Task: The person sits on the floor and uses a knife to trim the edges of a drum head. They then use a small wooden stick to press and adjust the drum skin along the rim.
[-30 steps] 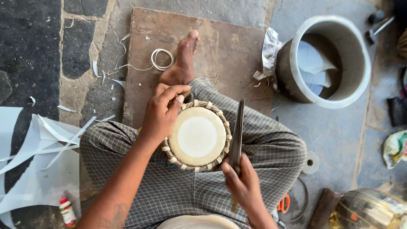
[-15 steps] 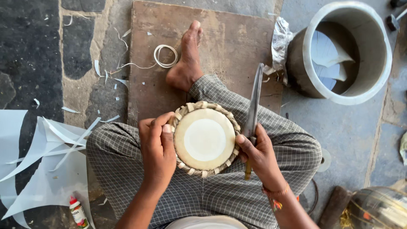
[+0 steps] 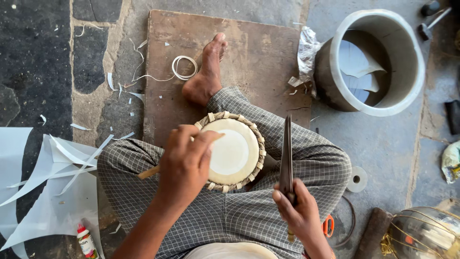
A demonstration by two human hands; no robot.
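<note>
1. Nearest to us, our right hand [image 3: 299, 213] has its grip closed around the handle of a long dark flat metal blade [image 3: 286, 158], which stands with its tip pointing away from us, just beside the right rim of the drum.
2. Our left hand [image 3: 184, 165] rests on the left side of the small round drum with a cream skin head and a braided tan lacing rim [image 3: 237, 152]; the fingers pinch a thin wooden stick [image 3: 148, 172] whose tip lies on the skin.
3. The drum sits in our lap, between legs in grey checked cloth [image 3: 230, 216].
4. Near the lower left, a small white glue bottle with a red cap [image 3: 86, 241] lies on the stone floor [image 3: 38, 72] among white sheet offcuts [image 3: 48, 192].
5. Orange-handled scissors [image 3: 328, 225] lie just beside the right leg.
6. Farther off, our bare foot [image 3: 208, 72] rests on a brown wooden board [image 3: 258, 57], near a coil of white strip [image 3: 185, 67].
7. Beyond the board's far right corner stands a large grey metal pot [image 3: 412, 57] holding white sheet pieces.
</note>
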